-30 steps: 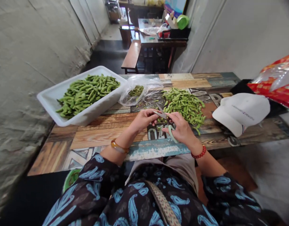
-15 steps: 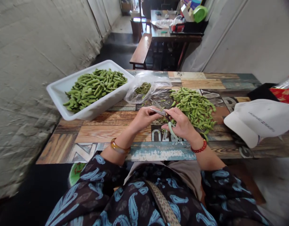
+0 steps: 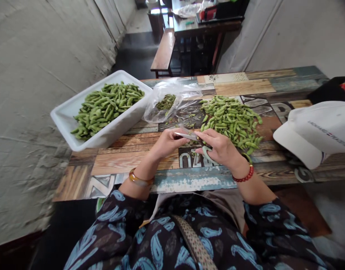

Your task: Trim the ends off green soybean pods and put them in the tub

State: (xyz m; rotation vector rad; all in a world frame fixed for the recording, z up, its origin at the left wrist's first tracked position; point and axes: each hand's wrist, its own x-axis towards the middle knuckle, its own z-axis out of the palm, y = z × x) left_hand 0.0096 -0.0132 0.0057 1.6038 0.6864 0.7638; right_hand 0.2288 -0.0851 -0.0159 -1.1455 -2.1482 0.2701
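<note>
Green-handled scissors [image 3: 207,153] are in my right hand [image 3: 217,145], its fingers closed round them. Their blades point left, across the fingertips of my left hand [image 3: 169,141]. The left fingers are pinched together; what they hold is hidden by the blades. Just beyond my right hand lies a loose heap of green pods [image 3: 231,118]. A white tub [image 3: 116,129] of more pods [image 3: 105,108] stands to the left. Between tub and heap, an open clear plastic bag [image 3: 154,114] holds small green trimmings [image 3: 166,102].
A white cap [image 3: 315,131] lies on the right of the patchwork wooden table [image 3: 119,161], near a black item [image 3: 326,91]. Scraps [image 3: 189,122] dot the tabletop beyond my hands. A bench [image 3: 164,50] and another table [image 3: 209,27] stand farther back.
The view has tilted down and shifted slightly. Both hands stay together at the scissors, with the blades still over the left fingertips.
</note>
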